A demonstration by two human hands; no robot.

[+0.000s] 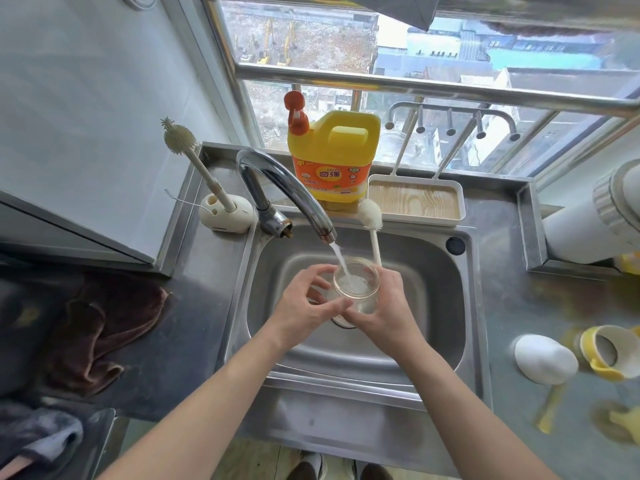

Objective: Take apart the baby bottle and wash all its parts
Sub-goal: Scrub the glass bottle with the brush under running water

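A clear baby bottle body (358, 289) is upright over the sink (415, 258), mouth up. Water from the tap (277, 181) runs into it. My right hand (384, 306) grips the bottle from the right, fingers wrapped round its wall. My left hand (304, 306) holds its left side, fingers curled at the rim and thumb across the lower wall. A white bottle brush (370, 216) sticks up behind the bottle, its handle running down to my right fingers. On the right counter lie a white cap (545, 363) and a yellow collar (602, 355).
A yellow detergent jug (332, 157) and a tray (415, 202) stand behind the sink by the window. A second brush (194, 168) stands in a holder at the back left. A brown cloth (104, 327) lies on the left counter. Yellow small parts (623, 420) lie front right.
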